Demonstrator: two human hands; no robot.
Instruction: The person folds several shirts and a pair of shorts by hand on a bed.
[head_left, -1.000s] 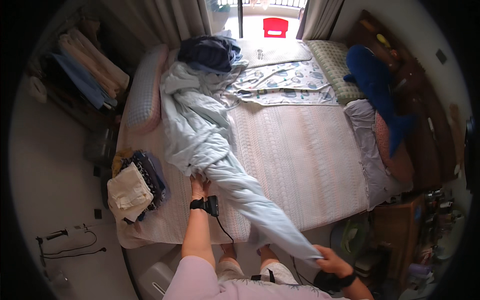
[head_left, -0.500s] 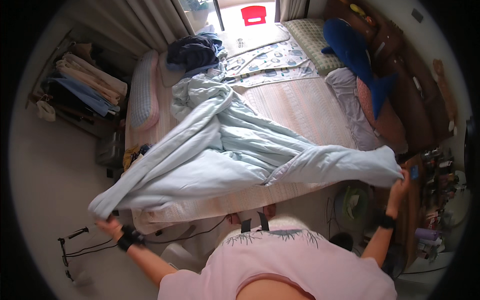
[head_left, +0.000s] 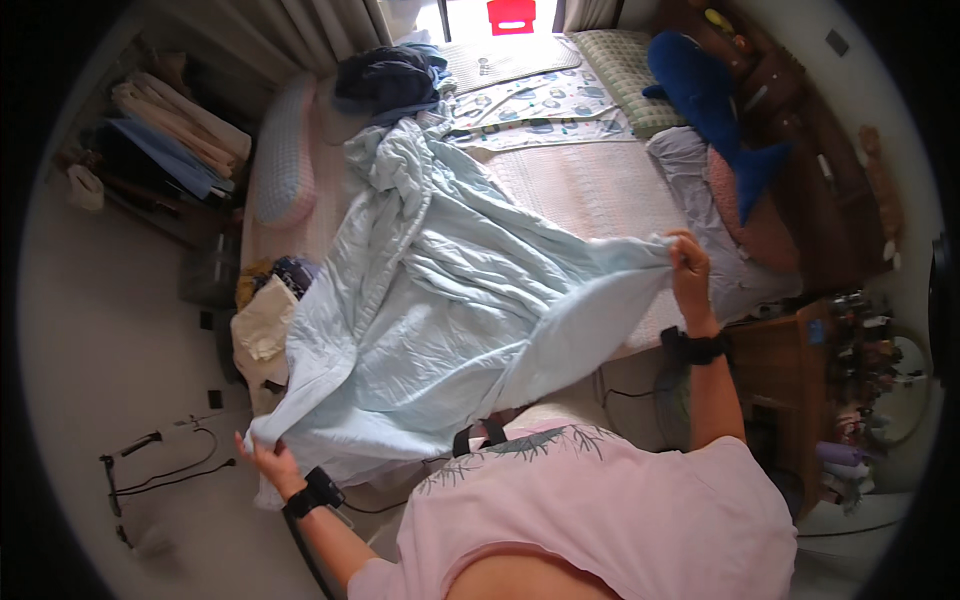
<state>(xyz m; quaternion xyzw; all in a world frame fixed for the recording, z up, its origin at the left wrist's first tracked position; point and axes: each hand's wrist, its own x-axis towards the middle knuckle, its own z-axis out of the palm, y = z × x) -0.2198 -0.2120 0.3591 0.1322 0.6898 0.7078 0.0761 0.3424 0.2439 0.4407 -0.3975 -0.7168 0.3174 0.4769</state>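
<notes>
A pale blue quilt (head_left: 440, 290) is spread in folds over the bed (head_left: 560, 190), its near edge hanging toward my body. My left hand (head_left: 272, 462) grips the quilt's near left corner, low by the bed's front left. On the other side, my right hand (head_left: 690, 268) is closed on the right corner, raised above the bed beside the grey cloth (head_left: 690, 180). Between the two hands the near edge sags in a loose curve. The quilt's far end lies bunched next to a dark heap of clothes (head_left: 390, 80).
A blue plush whale (head_left: 695, 95) and a green checked pillow (head_left: 625, 80) lie at the far right. A long checked pillow (head_left: 285, 160) runs along the left side. Right of me stands a wooden table (head_left: 780, 350) crowded with small items. Cables (head_left: 180, 470) hang at the lower left.
My right hand has moved left and away from me, up over the bed, with its corner. My left hand has shifted right and slightly nearer. The quilt lies less stretched sideways, showing more surface.
</notes>
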